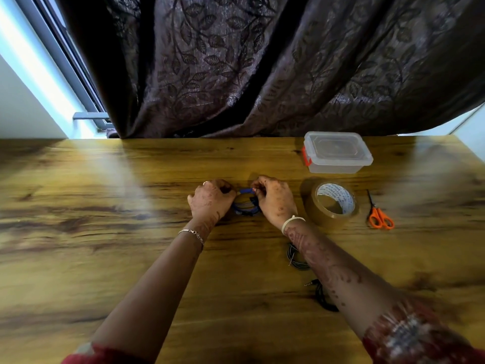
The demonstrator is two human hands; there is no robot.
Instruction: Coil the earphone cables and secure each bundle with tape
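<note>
While blue cable coil [246,206] lies between them, left hand [211,199] grips side, right hand [275,202] fingers [258,185] pinch top.

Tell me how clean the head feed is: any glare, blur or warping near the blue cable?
Head view: window daylight streaks pale glare across the table left of the hands; the blue cable coil, gripped by the left hand and right hand, is shadowed and soft; the wide-angle lens stretches the forearms, and the right sleeve at the bottom is smeared.
</note>
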